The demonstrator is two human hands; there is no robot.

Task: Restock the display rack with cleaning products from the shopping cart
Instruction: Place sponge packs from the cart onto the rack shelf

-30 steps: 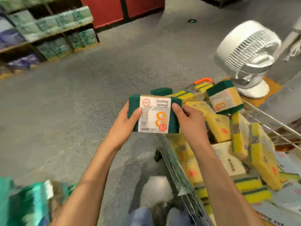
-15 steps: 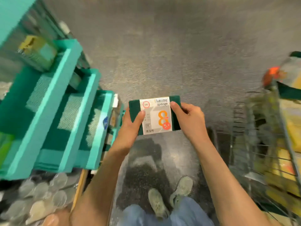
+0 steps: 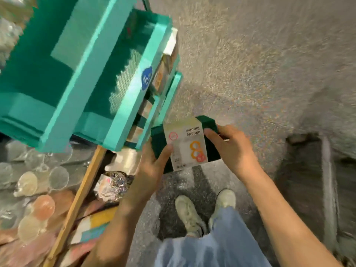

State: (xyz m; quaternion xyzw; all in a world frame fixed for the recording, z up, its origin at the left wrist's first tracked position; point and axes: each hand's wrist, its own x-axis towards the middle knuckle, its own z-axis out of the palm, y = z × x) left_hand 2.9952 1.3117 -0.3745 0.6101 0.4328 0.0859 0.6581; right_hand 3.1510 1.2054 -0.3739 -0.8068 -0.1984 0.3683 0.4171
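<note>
Head camera looks straight down for me, and nearest the lens I see blue jeans and two pale shoes on the speckled grey floor. Just above them both bare forearms reach forward. I see the left hand gripping the left end of a sponge pack, thumb laid across the white label and fingers curled underneath. I see the right hand grasping the right end the same way, with its thumb on the label's upper right corner. The pack is dark green with a white paper sleeve showing orange rings and the words "sponge" in blurred print; it is held in the air above the floor, tilted slightly, just beside the lower right corner of the teal display rack. Further out, I can make out similar packs standing in the rack's narrow right-hand tray, and a round blue price sticker on a tray lip. To the left, below the rack, a wooden-edged bin holds clear glassware, blurred.
</note>
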